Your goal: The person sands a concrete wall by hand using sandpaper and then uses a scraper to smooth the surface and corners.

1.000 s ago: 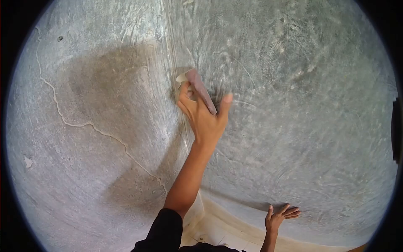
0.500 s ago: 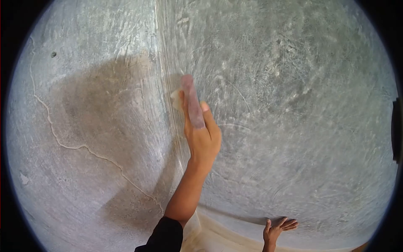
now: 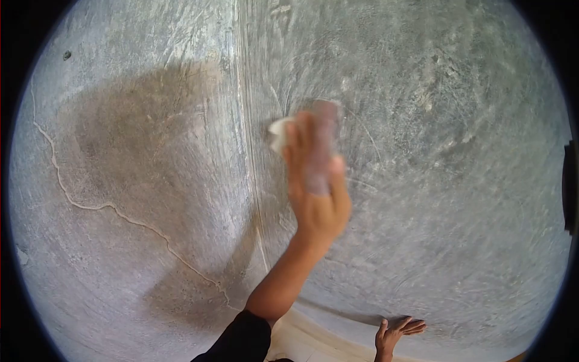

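My left hand [image 3: 316,205], blurred by motion, is closed on a purplish-grey strip [image 3: 324,142] against the grey wall [image 3: 434,199], right of the vertical corner line. The strip lies along the back of the fingers, with the thumb at its right side. A whitish piece [image 3: 278,134] sticks out left of the fingers; whether it joins the strip is hidden. Lower right, my right hand [image 3: 395,333] rests on the wall near its lower edge, fingers spread and holding nothing.
The left wall [image 3: 120,271] meets the right one at a corner. It bears a long wavy crack [image 3: 142,223], a small hole [image 3: 67,55] and broad shadows. Pale floor [image 3: 301,350] shows at the bottom. A dark object [image 3: 569,187] stands at the right edge.
My left hand has moved right across the wall with the strip and whitish piece, away from the corner. My right hand stays in nearly the same place. The view has shifted slightly.
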`<state>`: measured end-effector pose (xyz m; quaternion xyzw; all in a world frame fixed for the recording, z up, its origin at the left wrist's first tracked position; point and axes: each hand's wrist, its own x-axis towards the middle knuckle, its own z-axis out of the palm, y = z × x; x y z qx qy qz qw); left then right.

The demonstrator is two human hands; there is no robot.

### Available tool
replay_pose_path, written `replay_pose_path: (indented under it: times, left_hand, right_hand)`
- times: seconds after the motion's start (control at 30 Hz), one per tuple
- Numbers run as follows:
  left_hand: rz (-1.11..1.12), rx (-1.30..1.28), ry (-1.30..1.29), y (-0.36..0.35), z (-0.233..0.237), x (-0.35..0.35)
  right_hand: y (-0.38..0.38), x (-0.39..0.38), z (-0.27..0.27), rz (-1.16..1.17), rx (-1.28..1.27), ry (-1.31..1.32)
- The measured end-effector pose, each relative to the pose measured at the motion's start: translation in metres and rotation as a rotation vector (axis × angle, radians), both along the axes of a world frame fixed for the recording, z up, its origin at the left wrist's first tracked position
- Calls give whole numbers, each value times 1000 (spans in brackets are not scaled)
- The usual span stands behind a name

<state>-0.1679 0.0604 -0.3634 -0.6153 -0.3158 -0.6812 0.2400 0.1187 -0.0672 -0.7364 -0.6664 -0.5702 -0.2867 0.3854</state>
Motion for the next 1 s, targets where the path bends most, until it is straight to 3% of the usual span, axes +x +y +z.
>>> replay_pose_path:
  times: [0.07,0.13,0.17,0.27,0.37,0.47,0.53,0.67,0.73,0.83,0.87,0.9,1.0]
  left_hand:
    - [-80,-52,-240,3,-8,-2]
    - [-66,-46,-257,2,-80,26]
    - [-66,-37,-259,-1,-88,35]
    - [74,-140,148,-21,-75,44]
    - [-496,-77,16,3,-22,9]
    - [-116,-188,-351,0,-59,8]
    - [13,-177,-100,-21,-106,41]
    - [-116,-145,67,-15,-75,37]
    - [-328,-706,-220,-17,-47,-4]
    - [-64,-500,-206,-4,-106,25]
    - [6,-446,-5,-22,-129,46]
    - [77,-381,193,-30,-133,54]
    - [-9,-309,42,-16,-103,31]
  right_hand:
    - [-1,-1,1,-8,10,3]
    - [-3,0,1,6,11,11]
    - [0,-2,1,7,18,19]
    - [0,-1,1,9,29,8]
    - [-2,2,2,-7,-4,-4]
    - [-1,0,1,-61,-5,-17]
    - [-2,-2,-1,-32,30,6]
    - [-1,-2,2,3,41,27]
    - [-1,-1,-1,1,20,54]
    - [-2,-1,-2,-12,33,50]
    - [-2,-2,0,-9,48,41]
    - [2,-4,2,-5,69,33]
    - [0,-3,2,9,47,44]
